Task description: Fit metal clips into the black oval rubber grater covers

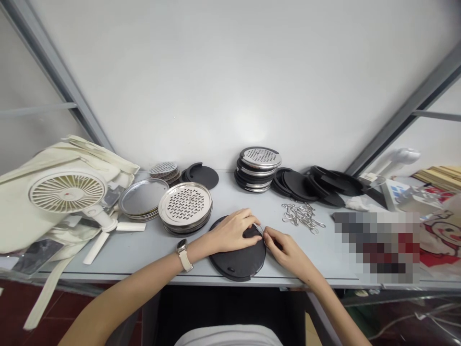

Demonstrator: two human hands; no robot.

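A round black plastic disc (237, 264) lies at the table's front edge. My left hand (234, 230) is curled over its upper part, pressing on it, thumb and forefinger bent toward the right rim. At that rim, my right hand (283, 247) is closed in a pinch on a thin metal wire clip (260, 229), mostly hidden by the fingertips. Several similar wire clips (300, 216) lie in a loose pile to the right. Left of the disc stands a stack of round metal grater plates (185, 204).
Plain metal discs (144, 197) are stacked at left, near a white fan (68, 192) and a cream bag (21, 192). At the back stand assembled graters (258, 168), with black discs (298, 185) beside them. A red-and-white bag (444, 228) sits far right.
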